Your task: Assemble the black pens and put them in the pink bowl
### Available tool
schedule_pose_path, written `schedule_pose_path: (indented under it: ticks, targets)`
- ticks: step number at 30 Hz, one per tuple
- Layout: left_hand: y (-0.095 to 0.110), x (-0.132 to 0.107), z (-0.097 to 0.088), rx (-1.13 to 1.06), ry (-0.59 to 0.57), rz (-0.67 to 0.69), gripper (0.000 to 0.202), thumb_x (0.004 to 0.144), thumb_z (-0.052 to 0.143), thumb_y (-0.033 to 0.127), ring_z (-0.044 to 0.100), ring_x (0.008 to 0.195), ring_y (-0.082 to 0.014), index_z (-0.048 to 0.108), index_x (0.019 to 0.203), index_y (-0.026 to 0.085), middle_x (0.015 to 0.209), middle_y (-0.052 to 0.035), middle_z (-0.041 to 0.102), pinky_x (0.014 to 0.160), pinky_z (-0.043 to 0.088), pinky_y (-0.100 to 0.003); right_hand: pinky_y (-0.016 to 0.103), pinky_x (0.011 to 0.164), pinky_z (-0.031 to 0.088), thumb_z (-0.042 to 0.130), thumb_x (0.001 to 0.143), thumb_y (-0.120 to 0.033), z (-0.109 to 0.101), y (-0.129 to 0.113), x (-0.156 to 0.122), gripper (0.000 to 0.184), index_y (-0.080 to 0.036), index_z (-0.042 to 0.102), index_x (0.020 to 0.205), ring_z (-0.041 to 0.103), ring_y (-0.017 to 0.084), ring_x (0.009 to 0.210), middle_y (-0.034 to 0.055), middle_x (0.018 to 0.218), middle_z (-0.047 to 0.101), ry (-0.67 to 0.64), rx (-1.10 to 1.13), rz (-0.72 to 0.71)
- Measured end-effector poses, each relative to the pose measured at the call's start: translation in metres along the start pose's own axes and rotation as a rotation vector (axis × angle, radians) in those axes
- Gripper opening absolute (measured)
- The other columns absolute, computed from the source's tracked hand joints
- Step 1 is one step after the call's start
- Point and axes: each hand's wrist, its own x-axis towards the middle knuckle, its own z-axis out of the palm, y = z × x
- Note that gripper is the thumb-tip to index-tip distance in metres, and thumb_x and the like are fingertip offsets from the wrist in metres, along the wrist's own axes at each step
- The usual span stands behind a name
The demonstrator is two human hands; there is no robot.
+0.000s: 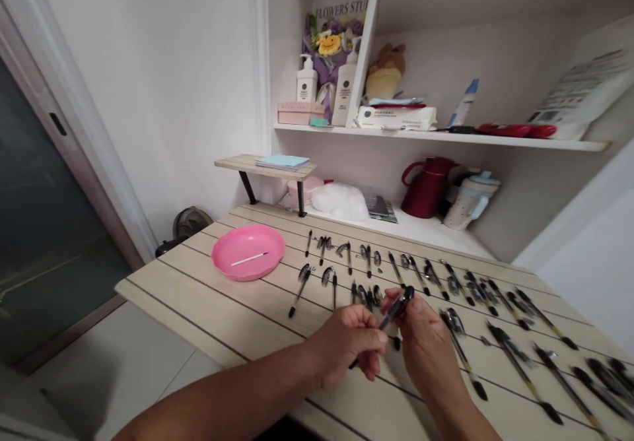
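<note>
Both my hands are raised just above the wooden table (232, 315), and together they hold one black pen (395, 309). My left hand (347, 345) pinches the pen's lower barrel. The fingers of my right hand (426, 342) close round its upper end, near the cap. Several more black pens (460, 282) and pen parts lie in rows on the table beyond and to the right of my hands. A pink dish (247, 251) stands at the far left with a thin white refill (249, 259) in it.
Behind the table, a low shelf carries a red jug (424, 187), a white cup (470, 200) and a white bag. A small riser (265, 166) holds a blue pad. The upper shelf has bottles, boxes and flowers. A glass door is at left.
</note>
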Motion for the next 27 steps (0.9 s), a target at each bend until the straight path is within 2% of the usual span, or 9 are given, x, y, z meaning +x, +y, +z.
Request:
schedule_pose_path:
  ticks: [2,4,6,8,11,13,17,23,27]
  targets:
    - [-0.008,0.005,0.005,0.03,0.029,-0.012,0.025,0.062,0.063,0.027,0.047,0.036,-0.0072,0.044,0.076,0.017,0.058,0.0034,0.054,0.037,0.037,-0.02,0.024,0.058,0.044,0.055,0.075,-0.05,-0.001,0.0,0.0,0.034,-0.016,0.061,0.079,0.053,0.014,0.06,0.0011,0.065,0.059,0.027,0.013,0.09]
    - [-0.013,0.01,0.008,0.043,0.032,-0.008,0.025,0.065,0.061,0.032,0.046,0.036,-0.0064,0.045,0.076,0.016,0.059,0.003,0.055,0.037,0.036,-0.019,0.022,0.046,0.041,0.056,0.073,-0.051,0.001,0.0,-0.001,0.034,-0.017,0.059,0.078,0.049,0.011,0.049,-0.0011,0.064,0.058,0.014,0.065,0.195]
    - [-0.016,0.014,0.012,0.043,0.012,-0.001,0.023,0.071,0.057,0.036,0.042,0.034,-0.0044,0.047,0.076,0.015,0.058,0.0026,0.054,0.035,0.029,-0.017,0.022,0.033,0.032,0.052,0.074,-0.054,0.003,-0.002,-0.005,0.036,-0.019,0.057,0.082,0.042,0.008,0.035,-0.0022,0.067,0.06,-0.024,0.144,0.273]
    - [-0.018,0.015,0.015,0.012,-0.041,-0.019,0.024,0.076,0.053,0.038,0.033,0.03,-0.0024,0.05,0.085,0.015,0.053,0.0049,0.051,0.034,0.021,-0.017,0.023,0.028,0.028,0.049,0.075,-0.057,0.006,-0.006,-0.008,0.037,-0.021,0.054,0.083,0.037,0.007,0.028,-0.0024,0.069,0.062,-0.048,0.203,0.305]
    - [-0.017,0.014,0.017,-0.078,-0.136,-0.077,0.032,0.08,0.05,0.037,0.024,0.029,-0.0022,0.047,0.107,0.02,0.048,0.0088,0.046,0.035,0.016,-0.017,0.024,0.036,0.038,0.049,0.077,-0.054,0.008,-0.013,-0.011,0.033,-0.022,0.053,0.078,0.048,0.011,0.035,-0.0017,0.062,0.062,-0.012,0.258,0.289]
    - [-0.015,0.01,0.015,-0.105,-0.172,-0.128,0.028,0.079,0.052,0.036,0.023,0.029,-0.0021,0.049,0.102,0.02,0.047,0.0083,0.046,0.036,0.014,-0.018,0.025,0.044,0.043,0.05,0.078,-0.052,0.007,-0.016,-0.011,0.03,-0.022,0.052,0.076,0.057,0.014,0.047,-0.001,0.058,0.062,-0.006,0.296,0.284]
    - [-0.011,0.005,0.01,-0.132,-0.237,-0.183,0.019,0.08,0.052,0.035,0.02,0.029,-0.0018,0.051,0.085,0.017,0.047,0.0057,0.048,0.035,0.012,-0.019,0.024,0.047,0.044,0.051,0.077,-0.053,0.003,-0.015,-0.009,0.03,-0.022,0.05,0.078,0.061,0.016,0.055,-0.0012,0.056,0.061,-0.023,0.349,0.302]
    - [-0.014,0.005,0.009,-0.158,-0.278,-0.138,0.026,0.081,0.05,0.032,0.021,0.029,-0.0022,0.048,0.104,0.021,0.051,0.0055,0.051,0.034,0.013,-0.018,0.024,0.048,0.044,0.057,0.075,-0.05,-0.001,-0.015,-0.007,0.03,-0.02,0.052,0.081,0.062,0.016,0.06,0.0014,0.065,0.065,0.02,0.398,0.233]
    - [-0.016,0.004,0.009,-0.093,-0.227,-0.101,0.033,0.082,0.046,0.041,0.023,0.028,-0.0027,0.052,0.104,0.016,0.049,0.0053,0.049,0.032,0.015,-0.018,0.022,0.048,0.043,0.055,0.078,-0.046,-0.007,-0.021,0.0,0.026,-0.021,0.054,0.084,0.061,0.014,0.063,0.0009,0.072,0.064,0.079,0.494,0.167]
